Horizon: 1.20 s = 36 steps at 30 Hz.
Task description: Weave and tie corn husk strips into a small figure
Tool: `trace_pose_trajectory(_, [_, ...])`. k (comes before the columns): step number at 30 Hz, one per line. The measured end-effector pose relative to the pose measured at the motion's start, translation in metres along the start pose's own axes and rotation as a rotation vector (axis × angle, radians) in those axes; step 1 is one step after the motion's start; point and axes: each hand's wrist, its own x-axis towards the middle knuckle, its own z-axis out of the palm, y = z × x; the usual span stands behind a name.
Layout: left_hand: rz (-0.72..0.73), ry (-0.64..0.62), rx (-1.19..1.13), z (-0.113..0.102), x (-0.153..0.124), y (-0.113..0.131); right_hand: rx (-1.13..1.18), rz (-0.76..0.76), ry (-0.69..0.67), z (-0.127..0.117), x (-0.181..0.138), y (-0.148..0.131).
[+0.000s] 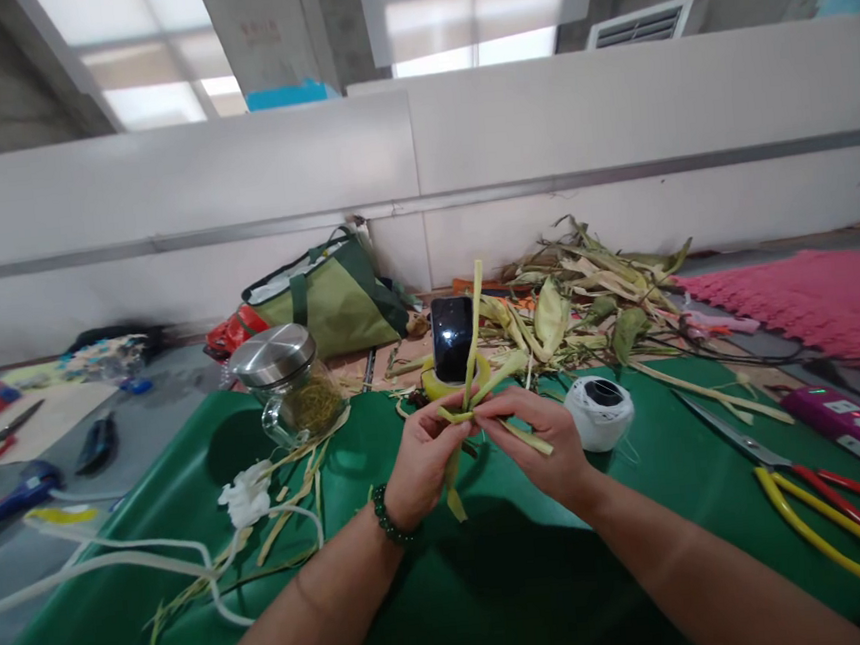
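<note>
Both hands meet in the middle of the view, above the green mat (454,601). My left hand (425,458), with a dark green bead bracelet (388,515) at its wrist, pinches pale green husk strips (474,334). From the other side my right hand (542,443) grips the same strips with thumb and fingertips. One strip sticks straight up, one hangs below the left fingers, and another end slants out under the right hand. The strips cross at the fingertips; how they are joined is too small to tell. Behind the hands stands a black phone-like object (453,339) by a yellow tape roll (429,383).
A lidded glass jar (308,398) and green bag (345,300) stand left. A white thread spool (601,414), scissors (774,463) and purple power strip (853,426) lie right. Dried husks (592,278) are heaped behind. A white cord (119,558) and blue glue gun (16,496) lie at left.
</note>
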Motion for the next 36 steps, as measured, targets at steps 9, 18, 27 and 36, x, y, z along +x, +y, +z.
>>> trace_pose_trajectory(9, [-0.1,0.126,-0.078,-0.001,0.006,0.005,-0.078,-0.049,-0.099,-0.006,0.003,0.004])
trace_pose_trajectory(18, [-0.17,0.207,-0.183,-0.005,0.012,0.007,-0.619,-0.607,-0.3,0.001,0.006,-0.006])
trace_pose_trajectory(27, [-0.181,0.04,0.067,-0.007,0.009,0.001,-0.253,-0.348,-0.223,0.009,0.003,0.005])
trace_pose_trajectory(36, [-0.222,-0.118,0.224,-0.004,0.004,0.01,-0.117,0.344,-0.069,-0.011,0.014,0.014])
